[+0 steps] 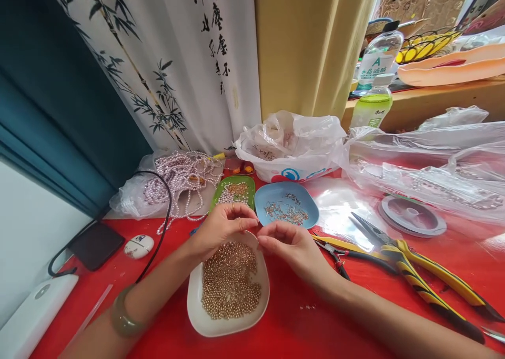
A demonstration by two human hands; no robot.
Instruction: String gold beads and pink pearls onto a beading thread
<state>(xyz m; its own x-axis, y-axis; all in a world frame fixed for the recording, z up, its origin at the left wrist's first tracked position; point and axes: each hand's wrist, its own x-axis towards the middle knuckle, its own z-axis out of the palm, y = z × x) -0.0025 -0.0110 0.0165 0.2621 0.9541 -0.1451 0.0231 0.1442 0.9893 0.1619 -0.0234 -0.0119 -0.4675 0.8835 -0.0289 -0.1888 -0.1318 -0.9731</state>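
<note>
Head view, white tray [226,328], long axis running forward

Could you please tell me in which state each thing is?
Left hand: curled, grip unclear
Right hand: curled, grip unclear
White tray: holds gold beads
Blue tray: holds small metal pieces
Big pliers: handles spread
Front bottle: capped
Rear bottle: capped

Brt pic; glare on plastic [338,207], edges distorted.
</note>
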